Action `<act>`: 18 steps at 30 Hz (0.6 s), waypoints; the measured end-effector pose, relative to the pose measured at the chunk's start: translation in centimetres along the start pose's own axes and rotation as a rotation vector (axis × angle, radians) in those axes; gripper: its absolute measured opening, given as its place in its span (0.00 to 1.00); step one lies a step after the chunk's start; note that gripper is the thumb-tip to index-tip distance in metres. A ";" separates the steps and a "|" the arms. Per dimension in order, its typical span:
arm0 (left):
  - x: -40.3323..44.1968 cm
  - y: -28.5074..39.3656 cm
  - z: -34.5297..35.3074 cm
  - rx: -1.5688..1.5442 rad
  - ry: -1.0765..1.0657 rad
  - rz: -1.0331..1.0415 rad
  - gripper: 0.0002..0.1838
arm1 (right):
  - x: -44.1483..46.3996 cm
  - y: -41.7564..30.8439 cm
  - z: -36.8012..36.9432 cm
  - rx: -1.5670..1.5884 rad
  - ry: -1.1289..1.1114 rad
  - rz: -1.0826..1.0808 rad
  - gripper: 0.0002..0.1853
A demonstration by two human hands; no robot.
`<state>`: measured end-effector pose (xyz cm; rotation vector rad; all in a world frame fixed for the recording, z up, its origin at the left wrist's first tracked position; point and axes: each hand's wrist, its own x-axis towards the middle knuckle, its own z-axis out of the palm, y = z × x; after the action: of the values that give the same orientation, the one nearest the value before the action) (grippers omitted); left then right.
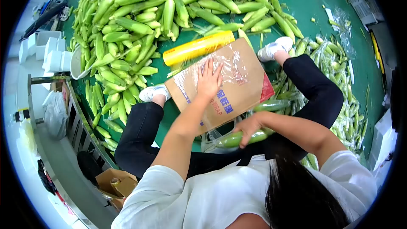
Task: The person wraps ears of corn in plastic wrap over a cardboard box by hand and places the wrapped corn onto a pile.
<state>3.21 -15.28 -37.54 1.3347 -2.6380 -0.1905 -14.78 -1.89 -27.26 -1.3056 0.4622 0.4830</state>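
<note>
In front of me the green floor (307, 6) carries heaped corn (131, 25), far left, and film-wrapped corn (339, 91), right.

The right hand (249, 126) covers part of the wrapped corn cob (229, 140). Beyond the left hand (208, 79), print on the yellow roll (199, 48) is unreadably small; the corn pile (131, 24) passes the top edge.

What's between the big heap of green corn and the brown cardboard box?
In the head view, a shiny yellow roll with red print lies between the green corn heap and the brown cardboard box.
</note>
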 end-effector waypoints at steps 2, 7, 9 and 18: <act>-2.3 2.0 -0.7 0.011 -0.158 0.079 0.34 | -5.2 -2.5 0.3 0.016 0.114 0.009 0.37; -8.0 6.2 -3.1 -0.140 -0.284 0.478 0.38 | -8.6 -5.2 2.4 -0.273 -0.037 -0.030 0.35; -10.1 7.3 -2.6 -0.150 -0.282 0.553 0.40 | -10.5 -7.6 3.1 -0.124 -0.204 -0.210 0.36; -9.7 10.9 -11.7 -0.476 0.058 0.529 0.32 | -19.2 -1.2 2.7 0.972 0.583 -0.180 0.25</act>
<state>2.81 -1.40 -24.97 0.4730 -2.5579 -0.6345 -29.58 -0.91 -14.73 -0.4988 0.9086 -0.2932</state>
